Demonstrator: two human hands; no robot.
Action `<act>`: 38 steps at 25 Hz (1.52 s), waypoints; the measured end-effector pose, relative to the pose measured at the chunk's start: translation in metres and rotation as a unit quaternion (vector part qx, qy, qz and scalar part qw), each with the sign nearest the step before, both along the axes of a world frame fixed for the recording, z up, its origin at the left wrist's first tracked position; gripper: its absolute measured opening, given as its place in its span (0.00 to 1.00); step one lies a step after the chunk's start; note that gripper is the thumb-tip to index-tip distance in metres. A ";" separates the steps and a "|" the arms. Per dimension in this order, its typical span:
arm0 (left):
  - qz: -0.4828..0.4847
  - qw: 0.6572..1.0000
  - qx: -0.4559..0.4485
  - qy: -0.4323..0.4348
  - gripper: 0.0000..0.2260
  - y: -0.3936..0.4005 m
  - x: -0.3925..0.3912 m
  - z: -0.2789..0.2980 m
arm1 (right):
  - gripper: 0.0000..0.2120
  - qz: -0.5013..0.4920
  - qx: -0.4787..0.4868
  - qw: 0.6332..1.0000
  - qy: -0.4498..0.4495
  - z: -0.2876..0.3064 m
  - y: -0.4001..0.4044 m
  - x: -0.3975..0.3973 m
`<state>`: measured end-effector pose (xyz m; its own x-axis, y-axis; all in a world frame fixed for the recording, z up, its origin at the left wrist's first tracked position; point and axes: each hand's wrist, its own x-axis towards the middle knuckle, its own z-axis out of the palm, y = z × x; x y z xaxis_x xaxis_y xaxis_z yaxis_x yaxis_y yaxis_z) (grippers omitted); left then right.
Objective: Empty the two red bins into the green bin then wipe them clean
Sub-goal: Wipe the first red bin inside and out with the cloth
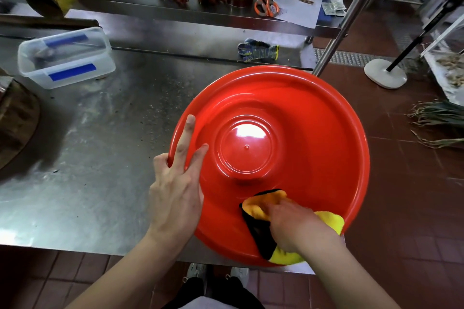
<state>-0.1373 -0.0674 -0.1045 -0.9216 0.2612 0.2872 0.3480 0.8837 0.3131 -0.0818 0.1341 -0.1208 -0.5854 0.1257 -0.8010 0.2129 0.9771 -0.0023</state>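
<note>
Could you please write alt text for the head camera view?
A person's right hand presses a yellow-and-black cloth inside an empty red bin on a steel table; the left hand steadies its rim.

Just one view, head cam, looking forward and steeply down, close over left hand [175, 188] and right hand [291, 226]. Steel table [88, 158] beyond hands, tiled floor beneath wrists.

red bin [301, 133] upturned, hands wiping, steadying
</note>
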 end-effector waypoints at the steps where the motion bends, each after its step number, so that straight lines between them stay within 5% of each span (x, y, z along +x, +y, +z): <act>1: -0.004 1.000 -0.005 0.002 0.30 0.001 0.001 0.001 | 0.32 -0.008 0.000 1.000 -0.011 -0.007 0.001 -0.006; 7: -0.006 1.000 -0.010 0.004 0.30 0.004 0.002 0.003 | 0.41 -0.023 -0.054 0.998 -0.015 -0.034 0.010 -0.035; 11: -0.008 1.000 -0.013 0.003 0.30 0.003 0.002 0.002 | 0.35 -0.102 -0.114 0.988 0.021 -0.058 0.013 -0.058; 20: 0.003 1.000 -0.002 -0.003 0.30 -0.003 -0.003 -0.001 | 0.32 -0.040 -0.081 0.995 0.041 -0.094 0.013 -0.087; 27: -0.031 0.999 -0.004 0.011 0.30 -0.006 -0.011 0.002 | 0.40 -0.025 -0.070 0.996 0.039 -0.106 0.011 -0.086; 32: -0.048 0.999 0.003 0.021 0.26 -0.010 -0.025 0.013 | 0.32 -0.049 -0.107 0.992 0.046 -0.114 0.001 -0.090; 35: -0.055 0.998 0.007 0.032 0.23 -0.010 -0.035 0.027 | 0.18 -0.103 -0.168 0.978 0.067 -0.121 -0.009 -0.094; 38: -0.060 0.995 0.006 0.074 0.22 -0.010 -0.050 0.038 | 0.26 -0.099 -0.194 0.975 0.031 -0.114 -0.028 -0.095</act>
<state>-0.1875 -0.0776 -0.0664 -0.8313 0.3629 0.4210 0.4944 0.8289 0.2618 -0.1773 0.1062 -0.2348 -0.6290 -0.0649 -0.7747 0.3852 0.8395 -0.3832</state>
